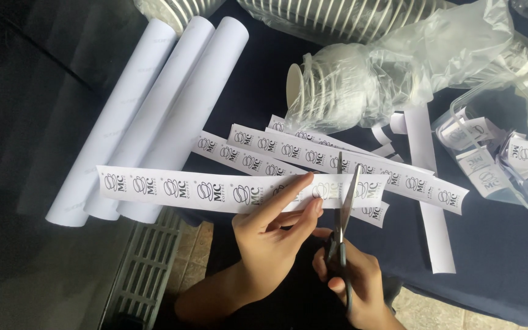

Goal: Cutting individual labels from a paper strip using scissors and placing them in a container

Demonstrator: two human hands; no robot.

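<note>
Left hand (273,229) pinches one long white printed strip (215,190) held over the table's (496,256) near edge; right hand (352,278) grips one pair of scissors (343,201), blades around it. Three white paper rolls (154,116) lie left; two bagged cup stacks (362,79) behind.

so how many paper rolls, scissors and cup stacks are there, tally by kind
white paper rolls: 3
scissors, in the right hand: 1
printed strip held by the left hand: 1
bagged stacks of paper cups: at least 3, edges cut off
total: at least 8
</note>
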